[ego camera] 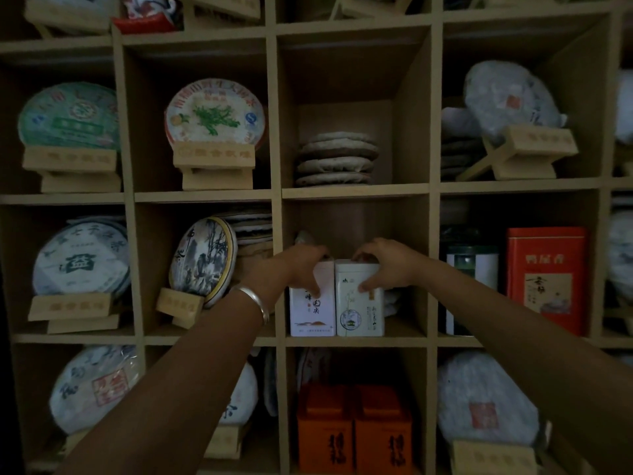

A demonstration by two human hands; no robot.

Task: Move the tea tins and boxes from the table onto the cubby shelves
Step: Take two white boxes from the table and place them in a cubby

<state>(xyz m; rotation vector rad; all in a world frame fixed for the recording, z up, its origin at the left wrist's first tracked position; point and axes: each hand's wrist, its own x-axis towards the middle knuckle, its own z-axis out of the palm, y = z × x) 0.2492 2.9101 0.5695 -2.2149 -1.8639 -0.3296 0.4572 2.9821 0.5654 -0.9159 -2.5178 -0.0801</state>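
I see left hand fingers curled over top of left white tea tin, right hand gripping right white tea tin. Both tins upright, long axis vertical, printed fronts facing me, touching, in middle cubby.

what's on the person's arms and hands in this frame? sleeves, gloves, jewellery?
Both forearms are bare as far as the frame shows: no sleeves in view, no gloves. The left hand has a plain silver-coloured bangle at the wrist. The right hand shows no watch or bracelet. Rings cannot be told in this dim light.
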